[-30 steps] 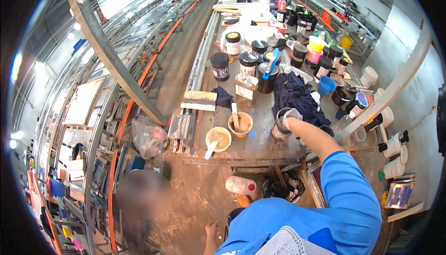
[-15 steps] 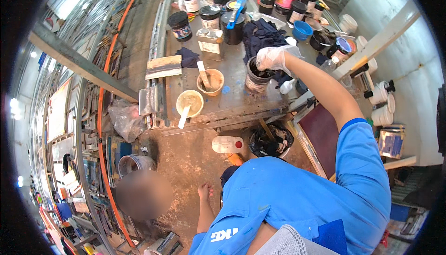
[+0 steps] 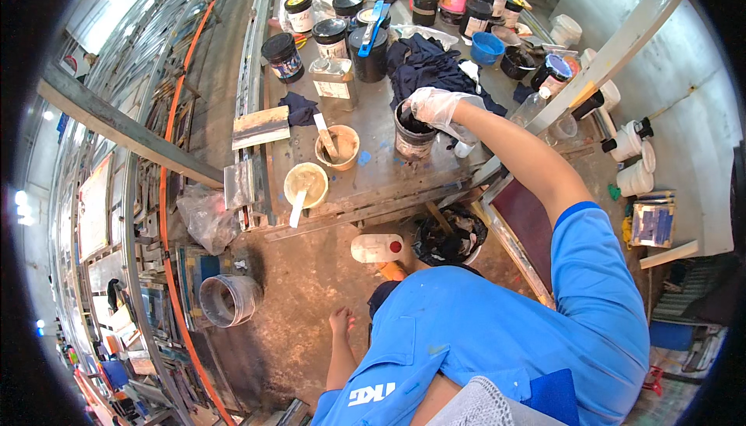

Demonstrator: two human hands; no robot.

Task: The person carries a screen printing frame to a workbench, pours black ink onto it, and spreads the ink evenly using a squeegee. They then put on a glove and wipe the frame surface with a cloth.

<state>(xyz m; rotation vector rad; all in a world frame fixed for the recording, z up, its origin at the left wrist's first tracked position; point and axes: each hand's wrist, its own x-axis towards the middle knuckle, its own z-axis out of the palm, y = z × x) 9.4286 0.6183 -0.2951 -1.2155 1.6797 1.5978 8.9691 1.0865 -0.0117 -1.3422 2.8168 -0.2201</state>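
Note:
My right hand (image 3: 435, 109), in a clear plastic glove, is at the mouth of a dark-filled tub (image 3: 414, 140), fingers bent together over it; what they grip is hidden. Dark crumpled cloth (image 3: 423, 69) lies behind it. To the left stand a cup of tan paste (image 3: 346, 156) with a stick in it and a cream cup (image 3: 314, 181) with a white spatula (image 3: 298, 207). My left hand (image 3: 342, 319) hangs low beside my blue-shirted body, fingers loosely curled and apart, empty.
The metal table (image 3: 295, 222) holds several lidded jars (image 3: 286, 61) and a metal can (image 3: 332, 88). A post (image 3: 598, 53) rises at right, a beam (image 3: 132, 123) at left beside racks. On the floor are a bucket (image 3: 225, 302), a bagged bin (image 3: 435, 247) and a white jug (image 3: 375, 248).
My view has tilted down, showing more of my body and the floor. My gloved right hand has shifted from inside the tub up over its rim, with more of the glove showing.

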